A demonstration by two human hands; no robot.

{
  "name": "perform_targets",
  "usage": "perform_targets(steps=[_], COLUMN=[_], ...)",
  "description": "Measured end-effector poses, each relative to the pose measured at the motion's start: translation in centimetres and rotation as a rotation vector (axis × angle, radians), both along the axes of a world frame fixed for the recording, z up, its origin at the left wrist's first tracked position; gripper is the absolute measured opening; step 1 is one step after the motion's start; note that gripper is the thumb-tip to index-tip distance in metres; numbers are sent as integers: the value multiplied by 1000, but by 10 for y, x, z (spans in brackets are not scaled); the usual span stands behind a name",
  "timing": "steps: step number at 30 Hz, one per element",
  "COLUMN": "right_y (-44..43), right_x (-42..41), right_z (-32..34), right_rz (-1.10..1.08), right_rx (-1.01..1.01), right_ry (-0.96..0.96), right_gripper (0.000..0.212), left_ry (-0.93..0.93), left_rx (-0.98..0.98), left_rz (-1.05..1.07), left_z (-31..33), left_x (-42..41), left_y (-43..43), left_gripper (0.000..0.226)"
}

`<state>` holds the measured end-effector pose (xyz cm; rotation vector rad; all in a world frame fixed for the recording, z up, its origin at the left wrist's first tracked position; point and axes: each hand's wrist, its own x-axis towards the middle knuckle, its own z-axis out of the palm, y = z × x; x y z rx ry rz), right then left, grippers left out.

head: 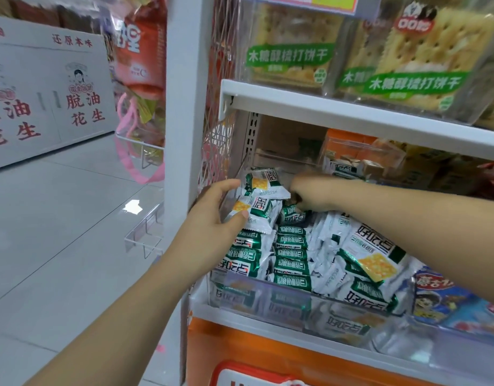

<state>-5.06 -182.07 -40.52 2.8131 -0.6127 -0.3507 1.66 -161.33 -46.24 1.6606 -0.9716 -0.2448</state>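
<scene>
Restocking, roughly midway: left hand (212, 215) grips packets (257, 208) at centre; right hand (309, 190), blurred and its grasp unclear, reaches rearward; bin (240, 288) front full, rear unfilled.

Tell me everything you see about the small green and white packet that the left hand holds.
The packet is a small sealed pouch of shiny, plastic-looking film. It is white with a dark green panel, printed characters and a picture of a yellow cracker. Its end seams are zigzag-cut. It sits tilted at the back left of the clear bin, above rows of similar packets. The left hand pinches it, thumb on its front. A second packet overlaps its upper edge.
</scene>
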Motion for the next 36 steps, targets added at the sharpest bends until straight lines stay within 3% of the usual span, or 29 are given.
perform_targets(steps=[6, 14, 25, 32, 36], right_y=[-2, -7, -3, 52, 81], right_x=[-16, -22, -74, -107, -116], right_z=[22, 25, 37, 37, 43], right_rz=[19, -44, 221, 365, 326], right_rx=[-63, -59, -155, -143, 22], right_ry=[-75, -278, -473, -614, -626], right_gripper=[22, 25, 28, 21, 23], left_ry=[-35, -336, -373, -551, -550], left_rx=[15, 113, 132, 40, -60], left_rz=[-20, -5, 15, -1, -82], left_z=[4, 10, 13, 27, 33], left_x=[-3, -12, -17, -30, -38], left_y=[1, 4, 0, 1, 0], left_gripper=[43, 37, 32, 51, 47])
